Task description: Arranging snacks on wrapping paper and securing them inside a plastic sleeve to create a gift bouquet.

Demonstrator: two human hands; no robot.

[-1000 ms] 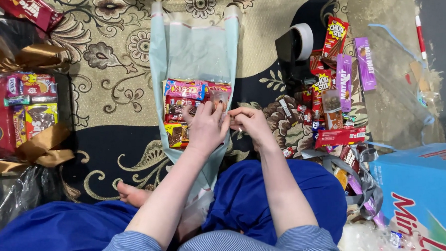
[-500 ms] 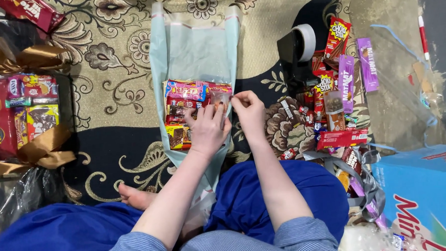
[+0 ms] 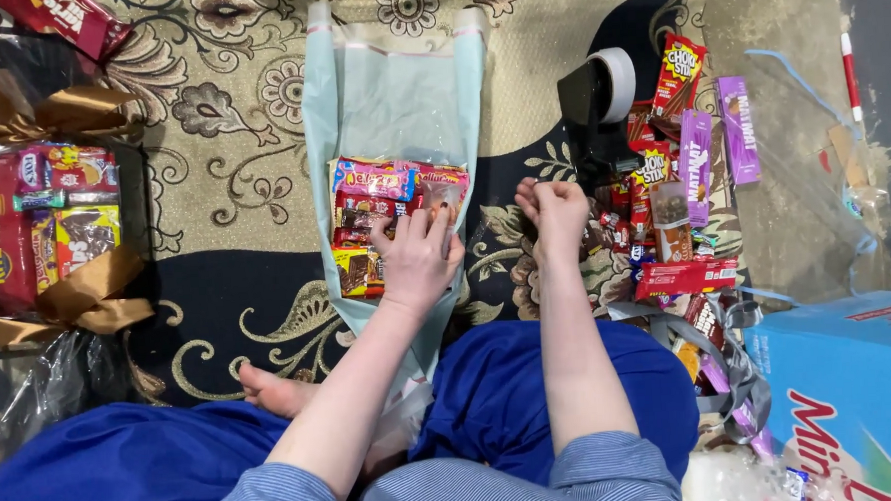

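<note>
A pale teal wrapping sheet (image 3: 389, 93) lies spread on the patterned carpet in front of me. Several colourful snack packets (image 3: 372, 179) are stacked on its lower half. My left hand (image 3: 416, 257) lies flat on those packets, fingers spread and fingertips near a clear packet at the stack's right side. My right hand (image 3: 554, 211) hovers over the carpet just right of the sheet, fingers curled into a loose fist. Nothing can be seen in it.
A pile of loose snack bars (image 3: 682, 170) and a tape roll (image 3: 613, 83) lie to the right. A blue carton (image 3: 852, 393) stands at the lower right. A wrapped snack bundle (image 3: 44, 228) with gold ribbon (image 3: 87, 296) lies at the left. My bare foot (image 3: 271, 388) rests below the sheet.
My right hand has drawn away from the snack stack to the right and closed into a fist. My left hand stays pressed on the packets.
</note>
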